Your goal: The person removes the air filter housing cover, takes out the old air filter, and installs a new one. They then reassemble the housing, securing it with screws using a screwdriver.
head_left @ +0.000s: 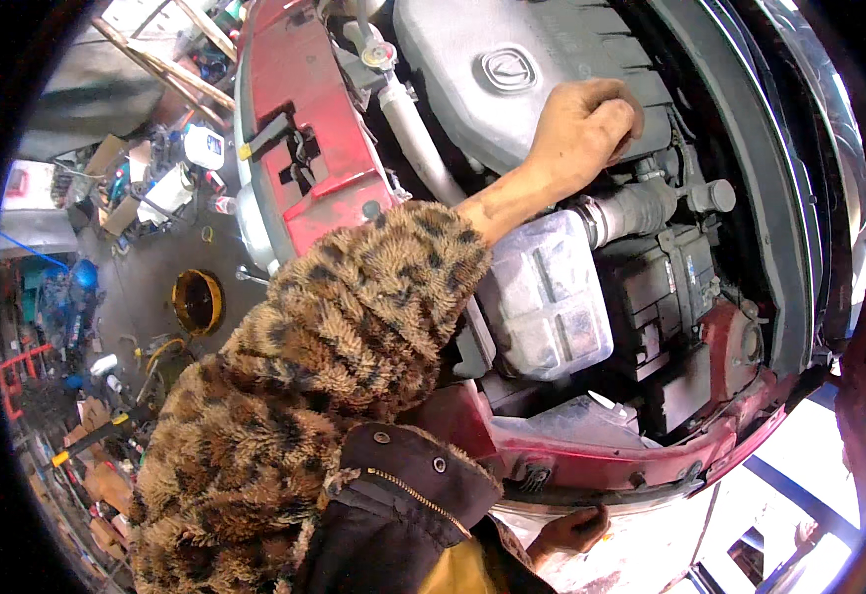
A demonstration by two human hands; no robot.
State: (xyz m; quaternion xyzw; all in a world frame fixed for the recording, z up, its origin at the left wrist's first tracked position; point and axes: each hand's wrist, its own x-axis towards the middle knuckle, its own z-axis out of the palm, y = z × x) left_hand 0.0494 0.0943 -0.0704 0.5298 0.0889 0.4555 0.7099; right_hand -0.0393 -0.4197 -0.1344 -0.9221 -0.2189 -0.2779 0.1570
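My left hand (591,129), at the end of a furry leopard-patterned sleeve, reaches across the open engine bay. Its fingers are curled at the right edge of the grey plastic engine cover (453,94); their tips are hidden, and so is anything they may grip. Beneath the wrist sits a translucent whitish box-shaped container (550,297). A ribbed intake hose (636,213) lies just right of it. My right hand (569,535) is low in the view beside the red fender edge, its fingers loosely extended with nothing visible in them.
A black battery (656,292) sits right of the container. The red front panel (324,178) and a metal pipe (418,144) border the bay on the left. On the floor are a yellow-rimmed round container (198,302), a white jug (203,147) and scattered tools and clutter.
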